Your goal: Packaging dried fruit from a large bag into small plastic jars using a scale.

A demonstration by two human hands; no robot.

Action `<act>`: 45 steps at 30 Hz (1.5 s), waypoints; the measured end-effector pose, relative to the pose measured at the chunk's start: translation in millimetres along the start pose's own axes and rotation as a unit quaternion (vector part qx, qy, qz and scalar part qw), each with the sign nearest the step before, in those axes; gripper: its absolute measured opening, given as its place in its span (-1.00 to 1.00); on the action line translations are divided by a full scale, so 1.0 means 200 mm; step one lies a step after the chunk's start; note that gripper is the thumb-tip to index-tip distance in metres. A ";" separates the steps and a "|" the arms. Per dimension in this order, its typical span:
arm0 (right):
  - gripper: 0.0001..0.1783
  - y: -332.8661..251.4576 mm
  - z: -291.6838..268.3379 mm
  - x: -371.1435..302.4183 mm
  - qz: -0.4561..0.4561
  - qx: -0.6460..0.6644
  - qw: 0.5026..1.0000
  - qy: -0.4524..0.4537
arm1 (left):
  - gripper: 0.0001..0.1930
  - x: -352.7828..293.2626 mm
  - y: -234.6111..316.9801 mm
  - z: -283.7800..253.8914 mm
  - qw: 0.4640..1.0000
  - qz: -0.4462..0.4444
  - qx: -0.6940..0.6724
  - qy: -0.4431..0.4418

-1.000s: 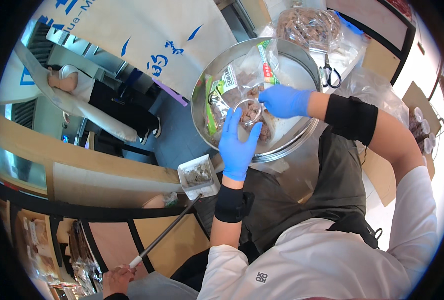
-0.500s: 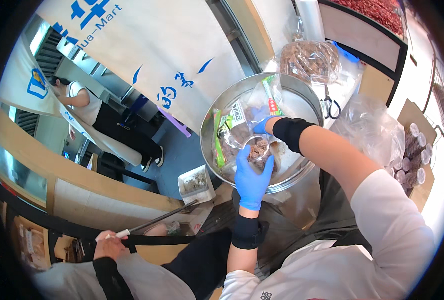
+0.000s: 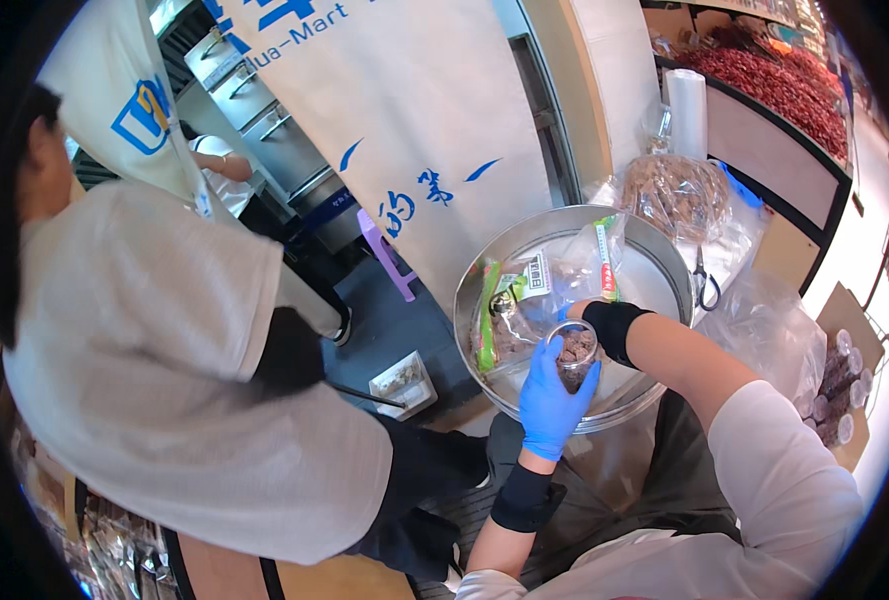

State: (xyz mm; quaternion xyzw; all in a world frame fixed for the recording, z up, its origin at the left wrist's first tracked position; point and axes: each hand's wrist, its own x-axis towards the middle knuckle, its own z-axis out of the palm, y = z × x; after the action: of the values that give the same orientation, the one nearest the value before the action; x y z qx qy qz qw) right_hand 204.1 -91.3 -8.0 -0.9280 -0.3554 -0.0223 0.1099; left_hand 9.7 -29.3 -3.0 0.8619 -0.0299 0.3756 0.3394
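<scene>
My left hand (image 3: 555,395), in a blue glove, is closed around a clear round jar (image 3: 578,345) partly filled with brown crumbly pieces. The jar is held above the near part of a wide metal sieve (image 3: 473,310). Just behind the jar's rim is my right hand (image 3: 568,312), also blue-gloved, reaching toward an opened clear plastic bag (image 3: 525,290) with green and white printing. The jar and bag hide most of its fingers, so what it grips does not show. Black bands wrap both my wrists.
Beyond the sieve lie a bag of brown dried food (image 3: 675,195), black-handled scissors (image 3: 705,285) and an upright plastic roll (image 3: 687,112). At right, loose clear bags (image 3: 770,330) adjoin a box of filled jars (image 3: 840,400). A co-worker (image 3: 165,360) stands close at left, beside a white dustpan (image 3: 402,385).
My view has shifted, placing the sieve lower and further right. The co-worker at left has come much further into view, and the dustpan is further from the sieve. My hands keep much the same pose.
</scene>
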 end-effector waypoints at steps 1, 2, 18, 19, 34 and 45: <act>-0.63 0.00 0.00 -0.01 -0.006 0.000 1.000 -0.008 | -0.31 0.00 0.00 0.00 1.000 -0.007 -0.003 -0.014; -0.63 0.00 -0.01 -0.03 -0.013 0.002 1.000 -0.016 | -0.31 -0.01 0.01 0.00 1.000 -0.002 0.004 0.000; -0.67 0.00 -0.09 0.03 -0.096 -0.027 0.990 -0.103 | -0.31 0.02 -0.04 -0.01 1.000 -0.011 0.003 -0.007; -0.67 0.03 -0.10 0.01 -0.094 -0.036 0.988 -0.114 | -0.31 0.02 -0.02 0.01 1.000 -0.010 -0.003 -0.016; -0.67 0.13 -0.18 -0.26 0.164 0.408 0.873 -0.211 | -0.28 0.00 0.01 0.02 0.999 -0.032 0.008 -0.004; -0.62 -0.06 -0.63 -0.40 0.141 0.495 0.852 -0.096 | -0.34 0.03 0.00 -0.04 1.000 -0.016 -0.018 -0.008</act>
State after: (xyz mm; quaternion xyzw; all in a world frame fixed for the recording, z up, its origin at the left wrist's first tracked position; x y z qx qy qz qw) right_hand 141.3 -161.7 107.4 -0.7884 -0.1932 0.2612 0.5223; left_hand 8.3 -23.9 4.6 0.8590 -0.0259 0.3627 0.3604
